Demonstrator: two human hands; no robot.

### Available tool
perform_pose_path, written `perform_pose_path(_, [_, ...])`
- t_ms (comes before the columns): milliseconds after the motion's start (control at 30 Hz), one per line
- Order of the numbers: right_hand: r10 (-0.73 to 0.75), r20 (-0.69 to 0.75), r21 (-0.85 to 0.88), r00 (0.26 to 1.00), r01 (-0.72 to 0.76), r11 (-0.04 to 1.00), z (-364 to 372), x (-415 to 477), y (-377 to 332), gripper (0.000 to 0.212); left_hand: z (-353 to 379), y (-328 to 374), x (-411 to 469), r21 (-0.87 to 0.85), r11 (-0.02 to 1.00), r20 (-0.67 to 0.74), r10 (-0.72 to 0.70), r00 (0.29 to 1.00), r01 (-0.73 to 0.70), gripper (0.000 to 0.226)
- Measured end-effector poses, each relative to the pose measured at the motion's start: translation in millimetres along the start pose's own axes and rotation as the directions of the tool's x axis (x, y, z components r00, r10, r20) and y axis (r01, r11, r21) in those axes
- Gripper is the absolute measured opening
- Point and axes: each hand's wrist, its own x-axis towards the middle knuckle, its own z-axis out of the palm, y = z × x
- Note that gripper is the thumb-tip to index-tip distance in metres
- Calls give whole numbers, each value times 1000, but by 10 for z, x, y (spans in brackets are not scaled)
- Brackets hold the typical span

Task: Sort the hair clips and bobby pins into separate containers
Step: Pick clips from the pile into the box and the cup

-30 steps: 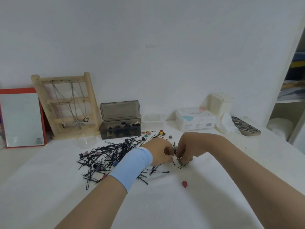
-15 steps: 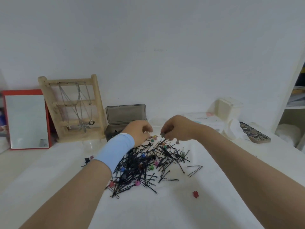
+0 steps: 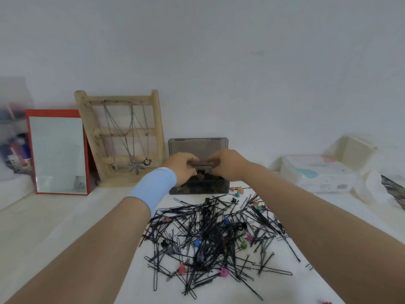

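A dark grey box (image 3: 198, 189) stands open at the back of the table, its lid (image 3: 197, 148) upright, with small dark hair clips (image 3: 199, 176) inside. My left hand (image 3: 183, 170), with a blue wristband, and my right hand (image 3: 230, 164) hover over the box side by side. Each has its fingers curled and pinched on small clips that barely show. In front of the box lies a tangled pile of black bobby pins (image 3: 208, 233). Small coloured clips are mixed into it, such as a pink one (image 3: 224, 272) and a blue one (image 3: 197, 242).
A wooden jewellery stand (image 3: 125, 137) and a red-framed mirror (image 3: 58, 154) lean on the wall at the left. To the right sit a tissue pack (image 3: 317, 174) and a white container (image 3: 355, 148). One red clip (image 3: 326, 302) lies alone at the bottom right.
Both hands rose from the pile and moved back over the open grey box. The camera view shifted closer and to the left.
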Motion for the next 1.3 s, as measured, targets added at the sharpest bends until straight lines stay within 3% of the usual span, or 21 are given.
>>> perform_pose_path(233, [12, -88, 79, 996, -5, 997, -74, -153, 210, 30, 140, 92, -101, -40, 992, -66, 118, 991, -121, 26])
perform_pose_path(467, [121, -48, 107, 991, -115, 988, -326, -802, 503, 17, 540, 591, -418, -148, 965, 131, 236, 963, -217, 12])
perform_pose_path(633, [192, 234, 73, 953, -214, 974, -444, -1442, 665, 13, 829, 986, -709, -127, 948, 283, 317, 905, -292, 9])
perform_pose_path(800, [223, 550, 21, 805, -280, 960, -456, -2054, 557, 5, 1057, 1212, -1046, -30, 944, 440, 306, 844, -327, 11])
perform_pose_path(933, [237, 668, -41, 706, -283, 958, -405, -2335, 383, 31, 1130, 1266, -1199, 11, 950, 374, 287, 882, -313, 16])
perform_pose_path(1000, [237, 691, -62, 683, -271, 961, -369, -2415, 335, 30, 1125, 1260, -1188, -13, 963, 304, 262, 916, -271, 14])
perform_pose_path(1167, [229, 633, -18, 740, -282, 959, -410, -2447, 374, 22, 1117, 1287, -1025, 25, 967, 230, 241, 943, -254, 26])
perform_pose_path(1300, [280, 395, -57, 875, -281, 958, -561, -2297, 575, 19, 1157, 1335, -875, 100, 952, 298, 249, 922, -289, 32])
